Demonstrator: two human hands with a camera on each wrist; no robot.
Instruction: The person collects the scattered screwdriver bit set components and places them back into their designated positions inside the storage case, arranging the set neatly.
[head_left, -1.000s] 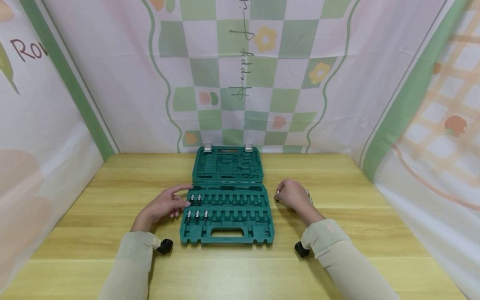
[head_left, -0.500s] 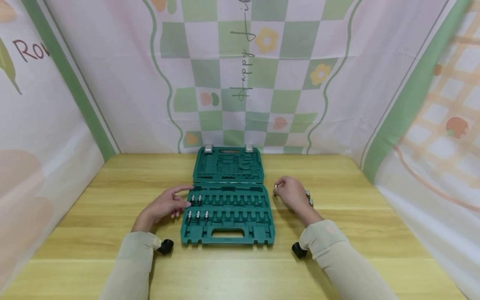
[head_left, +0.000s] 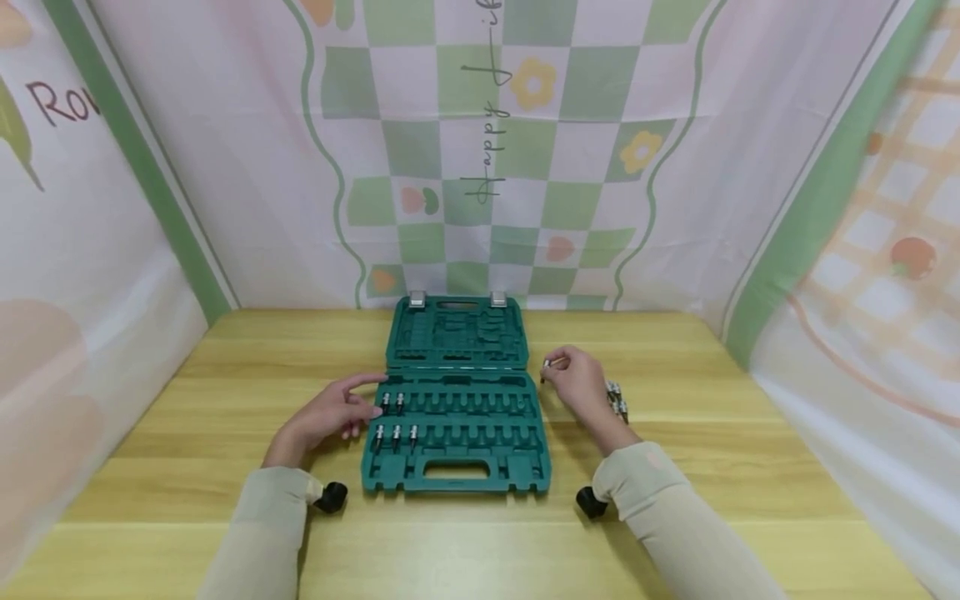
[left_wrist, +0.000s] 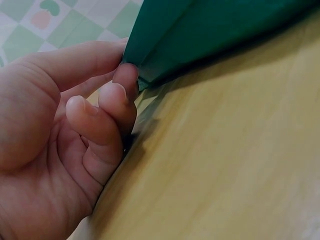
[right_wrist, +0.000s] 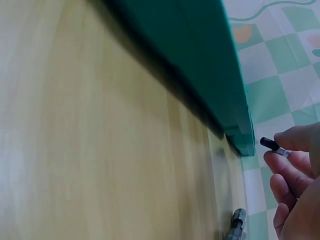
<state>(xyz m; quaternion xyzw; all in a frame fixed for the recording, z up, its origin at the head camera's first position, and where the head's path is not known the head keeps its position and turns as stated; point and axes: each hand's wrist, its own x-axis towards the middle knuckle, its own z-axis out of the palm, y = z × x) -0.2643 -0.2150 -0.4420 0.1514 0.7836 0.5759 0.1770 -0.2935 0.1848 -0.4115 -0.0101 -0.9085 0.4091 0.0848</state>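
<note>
An opened green socket case (head_left: 457, 479) lies on the table, several silver-and-black bit sockets (head_left: 396, 435) standing in the left slots of its two rows. My left hand (head_left: 326, 412) holds the case's left edge, thumb on the rim; in the left wrist view, curled fingertips (left_wrist: 112, 95) are against its outer wall. To the right of the case, my right hand (head_left: 581, 383) pinches one bit socket (right_wrist: 270, 144) between thumb and fingers, its black end pointing out. The held socket is raised above the table and apart from the case.
More bit sockets (head_left: 617, 400) lie on the wooden table (head_left: 465, 550) just right of my right wrist, partly hidden by it. The case lid (head_left: 457, 333) leans back near the patterned cloth wall (head_left: 480, 150). Cloth also hangs on both sides.
My right hand has lifted the bit socket and moved slightly away from me and left, uncovering more of the loose sockets. My left hand stays at the case edge.
</note>
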